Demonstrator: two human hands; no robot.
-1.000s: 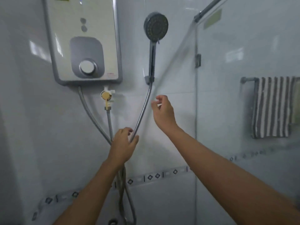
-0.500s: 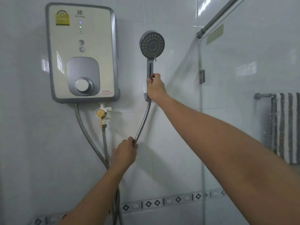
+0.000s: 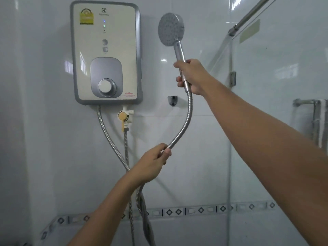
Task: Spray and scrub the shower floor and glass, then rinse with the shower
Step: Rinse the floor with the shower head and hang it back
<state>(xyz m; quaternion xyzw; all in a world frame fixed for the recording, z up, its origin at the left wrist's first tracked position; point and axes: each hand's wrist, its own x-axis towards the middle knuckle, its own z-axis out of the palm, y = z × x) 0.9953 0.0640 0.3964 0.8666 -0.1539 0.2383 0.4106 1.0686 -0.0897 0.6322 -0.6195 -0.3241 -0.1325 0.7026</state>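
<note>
Fingers [image 3: 179, 83] of the right hand [image 3: 194, 77] are wrapped round the handle of the shower head [image 3: 170, 29], gripping it just above where the hose [image 3: 188, 119] joins. The head is held high and tilted a little left, its face toward the camera, just right of the heater [image 3: 106, 52]. It is clear of the holder [image 3: 172, 100], which sits on the far wall below and left of that hand.

The left hand [image 3: 150, 166] is lower and nearer, pinching the hose between thumb and curled fingers. The hose bends in a loose S between the two hands, then drops behind the left wrist.

A valve [image 3: 123, 117] with a yellow lever hangs under the heater. The glass [image 3: 284, 139] stands at right, with a striped towel [image 3: 324, 121] behind it.
</note>
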